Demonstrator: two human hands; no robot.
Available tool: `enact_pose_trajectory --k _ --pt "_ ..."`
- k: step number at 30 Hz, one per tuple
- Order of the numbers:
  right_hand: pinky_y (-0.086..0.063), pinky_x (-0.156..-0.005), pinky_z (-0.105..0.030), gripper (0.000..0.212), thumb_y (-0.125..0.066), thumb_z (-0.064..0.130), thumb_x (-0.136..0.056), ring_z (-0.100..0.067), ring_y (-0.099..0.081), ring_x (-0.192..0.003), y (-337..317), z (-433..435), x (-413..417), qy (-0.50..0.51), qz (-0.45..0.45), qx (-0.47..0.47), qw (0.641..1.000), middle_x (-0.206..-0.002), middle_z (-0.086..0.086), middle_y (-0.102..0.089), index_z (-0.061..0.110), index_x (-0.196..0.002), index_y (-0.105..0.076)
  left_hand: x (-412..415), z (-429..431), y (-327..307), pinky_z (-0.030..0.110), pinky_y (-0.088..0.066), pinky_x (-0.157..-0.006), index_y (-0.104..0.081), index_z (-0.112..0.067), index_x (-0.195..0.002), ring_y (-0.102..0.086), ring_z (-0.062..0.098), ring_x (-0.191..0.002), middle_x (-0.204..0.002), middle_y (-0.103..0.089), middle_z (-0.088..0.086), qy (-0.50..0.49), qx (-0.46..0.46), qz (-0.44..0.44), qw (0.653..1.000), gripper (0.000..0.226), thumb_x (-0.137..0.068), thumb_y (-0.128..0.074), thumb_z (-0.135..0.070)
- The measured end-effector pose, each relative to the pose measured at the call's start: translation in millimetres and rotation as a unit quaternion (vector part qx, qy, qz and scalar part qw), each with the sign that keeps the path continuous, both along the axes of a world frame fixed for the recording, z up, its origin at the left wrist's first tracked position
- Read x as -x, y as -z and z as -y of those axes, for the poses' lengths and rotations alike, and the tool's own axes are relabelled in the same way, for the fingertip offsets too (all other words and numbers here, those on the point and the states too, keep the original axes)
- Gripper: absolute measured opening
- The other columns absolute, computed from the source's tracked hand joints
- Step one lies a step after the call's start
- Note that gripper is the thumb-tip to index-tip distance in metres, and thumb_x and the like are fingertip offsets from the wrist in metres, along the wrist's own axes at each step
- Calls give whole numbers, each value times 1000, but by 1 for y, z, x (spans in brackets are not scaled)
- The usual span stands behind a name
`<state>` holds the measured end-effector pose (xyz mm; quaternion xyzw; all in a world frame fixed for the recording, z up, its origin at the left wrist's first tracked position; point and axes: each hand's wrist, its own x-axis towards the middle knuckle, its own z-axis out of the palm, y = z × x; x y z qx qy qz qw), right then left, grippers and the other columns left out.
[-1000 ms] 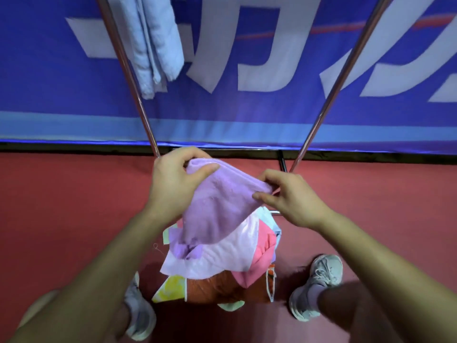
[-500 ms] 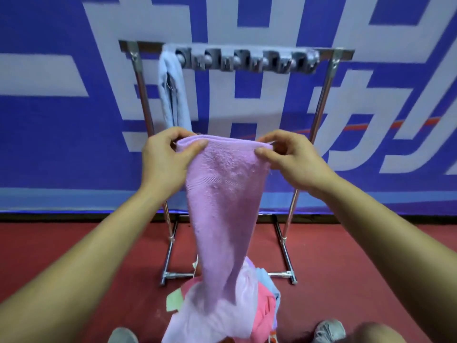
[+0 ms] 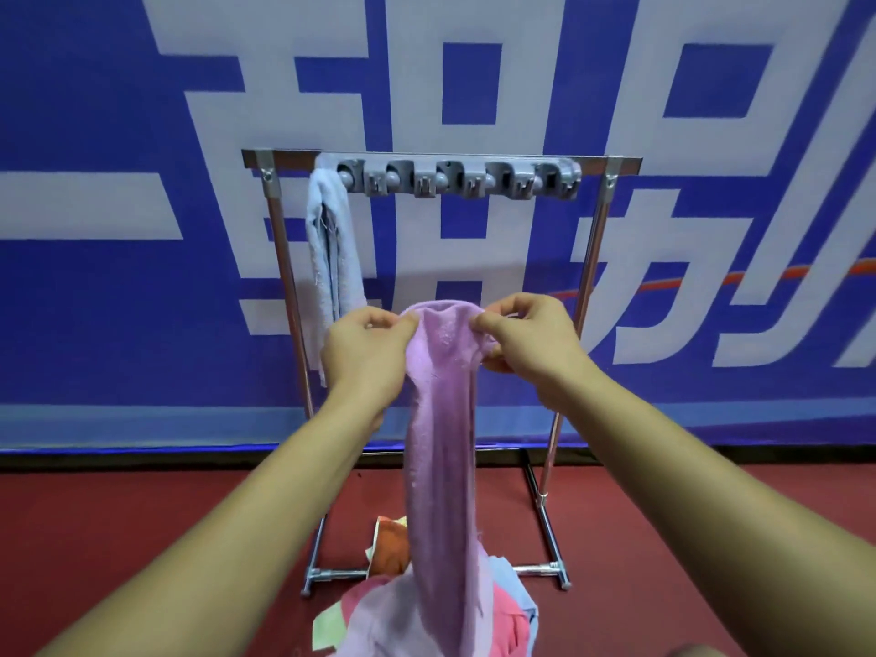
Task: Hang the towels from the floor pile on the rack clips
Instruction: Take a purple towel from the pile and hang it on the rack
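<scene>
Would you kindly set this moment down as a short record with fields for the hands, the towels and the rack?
left hand: pinches the top edge of the lilac towel
right hand: pinches the same edge
lilac towel: hangs bunched in front of the rack, lower end at the floor pile
clip strip: light blue towel at its left end; other clips bare
floor pile: coloured towels at the rack's foot

Your lilac towel (image 3: 441, 443) hangs bunched before the rack (image 3: 268, 177); pale blue towel (image 3: 327, 248) clipped at its left end; pile (image 3: 507, 618) at its foot.
</scene>
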<state>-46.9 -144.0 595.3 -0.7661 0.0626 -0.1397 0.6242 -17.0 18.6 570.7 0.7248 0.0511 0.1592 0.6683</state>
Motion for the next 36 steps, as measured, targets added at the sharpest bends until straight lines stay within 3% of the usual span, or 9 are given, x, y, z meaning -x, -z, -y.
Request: enact_pose_trajectory --k 3,12,15,17,21,24,29,33,36 --pt "-62 -66 -53 14 -73 21 -86 -24 -68 -61 11 -7 5 8 30 74 997 -72 -10 -72 11 -79 -66 12 16 4 39 -61 -60 -71 -8 -79 -66 22 -66 -72 -71 7 38 26 -20 999 16 -84 -79 -21" --pt "-60 -73 -45 15 -72 36 -88 -16 -71 -74 19 -8 24 -13 56 213 975 -73 4 -73 22 -82 -70 31 20 12 51 -63 -69 -71 -18 -73 -75 30 -74 -74 -75 6 47 10 -47 998 28 -68 -82 -44" --pt "-58 -77 -37 16 -68 41 -89 -10 -69 -82 22 -9 33 -8 59 294 954 -84 10 -74 25 -92 -72 39 23 12 44 -64 -67 -74 -10 -84 -75 39 -82 -85 -76 18 87 82 -71 990 9 -90 -69 -15" --pt "-57 -78 -33 21 -70 42 -86 -7 -69 -83 25 -10 38 -25 56 307 950 -92 14 -74 27 -100 -71 44 22 10 35 -62 -62 -75 -4 -94 -76 38 -84 -89 -77 20 104 127 -80 983 20 -95 -55 -4" --pt "-56 -73 -31 31 -78 42 -80 -1 -66 -77 38 -11 45 -33 58 301 951 -92 18 -70 31 -105 -65 53 17 7 30 -61 -64 -74 -4 -105 -77 27 -78 -89 -79 12 152 155 -91 972 33 -97 -41 -8" --pt "-57 -71 -36 14 -69 37 -88 -5 -66 -74 42 -7 43 -5 87 275 957 -86 12 -71 29 -99 -65 56 12 11 30 -61 -72 -73 -10 -107 -77 20 -81 -91 -80 6 196 143 -80 967 33 -101 -41 -16" --pt "-52 -63 -35 9 -63 16 -90 -5 -56 -63 26 0 38 -27 117 210 970 -72 8 -66 24 -86 -64 49 -1 40 25 -53 -64 -54 -23 -112 -73 22 -87 -101 -75 4 154 35 26 987 23 -99 -52 -4" --pt "-59 -69 -53 7 -61 18 -89 -18 -61 -67 1 -2 37 -59 139 190 970 -74 3 -67 21 -89 -67 46 -9 83 18 -50 -86 -53 -30 -122 -64 2 -101 -116 -66 -5 180 -21 40 983 45 -91 -68 0" --pt "-59 -70 -56 9 -59 23 -87 -35 -67 -81 -14 -4 35 -58 148 184 970 -82 -5 -69 21 -91 -67 49 -3 104 19 -52 -87 -60 -27 -118 -68 5 -99 -111 -73 -4 238 6 -1 971 37 -91 -70 -3"
